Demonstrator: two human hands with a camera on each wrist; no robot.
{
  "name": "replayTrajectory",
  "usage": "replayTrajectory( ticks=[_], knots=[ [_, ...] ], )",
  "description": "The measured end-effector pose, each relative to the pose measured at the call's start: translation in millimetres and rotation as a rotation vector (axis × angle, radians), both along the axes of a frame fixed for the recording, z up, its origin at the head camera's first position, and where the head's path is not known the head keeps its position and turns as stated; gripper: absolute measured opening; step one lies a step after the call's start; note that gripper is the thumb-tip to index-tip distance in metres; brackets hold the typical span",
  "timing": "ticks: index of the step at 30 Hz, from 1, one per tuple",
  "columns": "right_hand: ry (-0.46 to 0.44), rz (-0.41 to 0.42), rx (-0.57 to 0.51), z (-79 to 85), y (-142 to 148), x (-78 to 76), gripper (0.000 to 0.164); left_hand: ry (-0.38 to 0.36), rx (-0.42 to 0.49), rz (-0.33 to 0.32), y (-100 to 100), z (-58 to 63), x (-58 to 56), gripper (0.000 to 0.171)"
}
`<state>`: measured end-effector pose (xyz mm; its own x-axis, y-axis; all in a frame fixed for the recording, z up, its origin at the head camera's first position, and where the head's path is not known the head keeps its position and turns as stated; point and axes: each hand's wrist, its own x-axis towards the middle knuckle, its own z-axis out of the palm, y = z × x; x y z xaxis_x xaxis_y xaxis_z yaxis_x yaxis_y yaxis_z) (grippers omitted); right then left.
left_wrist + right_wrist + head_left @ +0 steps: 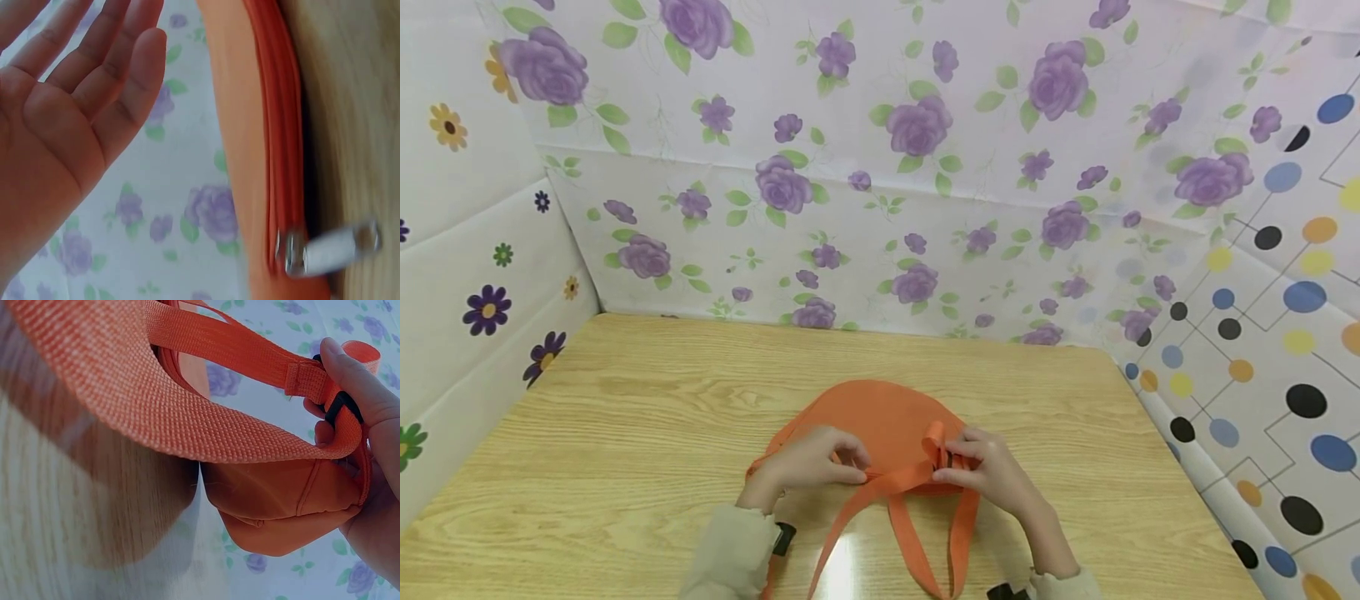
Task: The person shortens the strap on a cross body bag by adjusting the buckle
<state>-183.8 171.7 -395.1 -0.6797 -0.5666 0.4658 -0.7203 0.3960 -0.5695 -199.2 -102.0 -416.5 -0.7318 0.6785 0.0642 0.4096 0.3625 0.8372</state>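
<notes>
A half-round orange bag (880, 412) lies on the wooden table, with its orange strap (912, 542) looping down toward the near edge. My right hand (992, 471) pinches the strap at a black slider buckle (342, 407), where a short curl of webbing sticks up. Over the bag's near left side is my left hand (816, 458), its thumb tip right by the strap. In the left wrist view, that hand's fingers (94, 62) are loosely extended. A red-orange zipper (281, 125) runs along the bag's edge to a silver zipper pull (334, 250).
The wooden table (662, 383) extends around the bag on all sides. Behind it hangs a purple-flowered cloth (850, 233). A daisy-patterned cloth (467, 267) bounds the left side, and a dotted cloth (1262, 400) the right.
</notes>
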Motion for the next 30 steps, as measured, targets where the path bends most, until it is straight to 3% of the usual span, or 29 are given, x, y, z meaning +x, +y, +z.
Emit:
replayTrajectory(
  ticks=[10,20,30],
  knots=[
    [-0.005,0.006,0.0,-2.2,-1,-0.9,0.016,0.022,0.002,-0.027,30,-8.1,-3.5,0.012],
    [0.009,0.017,-0.004,-1.7,-1,-1.1,0.017,0.009,0.008,-0.07,41,-12.7,-6.8,0.01],
    [0.0,0.013,-0.01,-1.1,-1,-1.1,0.018,-0.002,-0.049,-0.088,47,-14.9,-7.3,0.008]
  ],
)
